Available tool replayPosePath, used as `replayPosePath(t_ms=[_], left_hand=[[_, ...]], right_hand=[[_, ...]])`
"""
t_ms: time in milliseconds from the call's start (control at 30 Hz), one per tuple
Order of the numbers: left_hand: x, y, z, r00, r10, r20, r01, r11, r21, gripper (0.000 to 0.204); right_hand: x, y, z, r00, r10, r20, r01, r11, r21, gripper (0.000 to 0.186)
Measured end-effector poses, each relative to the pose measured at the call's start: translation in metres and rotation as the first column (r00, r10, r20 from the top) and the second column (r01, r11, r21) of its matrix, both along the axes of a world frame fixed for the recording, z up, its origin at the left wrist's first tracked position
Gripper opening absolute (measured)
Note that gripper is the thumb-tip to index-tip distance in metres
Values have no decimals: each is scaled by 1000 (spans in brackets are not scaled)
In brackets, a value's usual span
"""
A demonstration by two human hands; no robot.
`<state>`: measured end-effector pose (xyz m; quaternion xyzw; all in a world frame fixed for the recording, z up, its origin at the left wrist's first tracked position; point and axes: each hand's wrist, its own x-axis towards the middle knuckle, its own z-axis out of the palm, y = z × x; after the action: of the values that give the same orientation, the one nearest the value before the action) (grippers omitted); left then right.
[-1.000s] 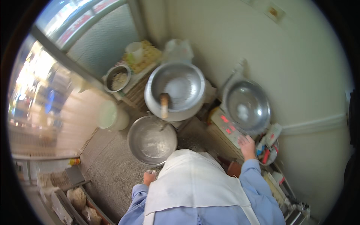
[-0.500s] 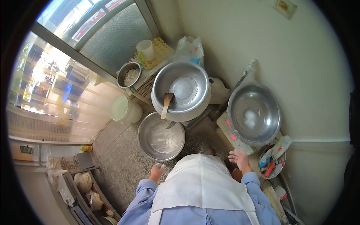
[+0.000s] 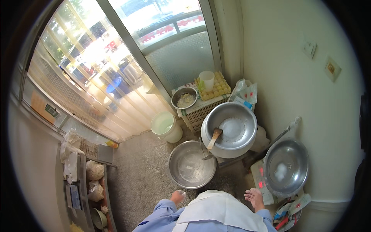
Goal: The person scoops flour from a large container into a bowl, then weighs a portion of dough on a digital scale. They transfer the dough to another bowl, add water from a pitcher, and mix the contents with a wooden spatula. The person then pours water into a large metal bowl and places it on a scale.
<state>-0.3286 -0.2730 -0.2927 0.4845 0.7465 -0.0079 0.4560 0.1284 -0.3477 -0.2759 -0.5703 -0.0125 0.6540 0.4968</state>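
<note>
Hanging spread, right hand (image 3: pixel 255 198); left hand (image 3: pixel 178 197) curled, contents unclear; three wide basins (image 3: pixel 178 164).

I am holding my left hand (image 3: pixel 178 197) and my right hand (image 3: pixel 255 198) low in front of me, well apart, one on each side. My left arm (image 3: pixel 164 210) is coming up from the bottom and leaning to the right. My left fingers are curling in, and some white is showing at their tips. My right arm (image 3: pixel 265 219) is pointing up and leaning a bit to the left. My right fingers (image 3: pixel 248 194) are opening loosely and pointing toward my middle.
</note>
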Motion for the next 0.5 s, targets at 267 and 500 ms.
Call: replayPosePath(t_ms=[267,500], left_hand=[[7,-11,-28,996,75,48,-79,993,88,31],[7,5,-33,894,367,256,-383,924,16,24]], right_hand=[[37,-49,7,970,-214,-113,226,968,106,24],[47,-64,12,913,-403,-66,408,904,125,35]])
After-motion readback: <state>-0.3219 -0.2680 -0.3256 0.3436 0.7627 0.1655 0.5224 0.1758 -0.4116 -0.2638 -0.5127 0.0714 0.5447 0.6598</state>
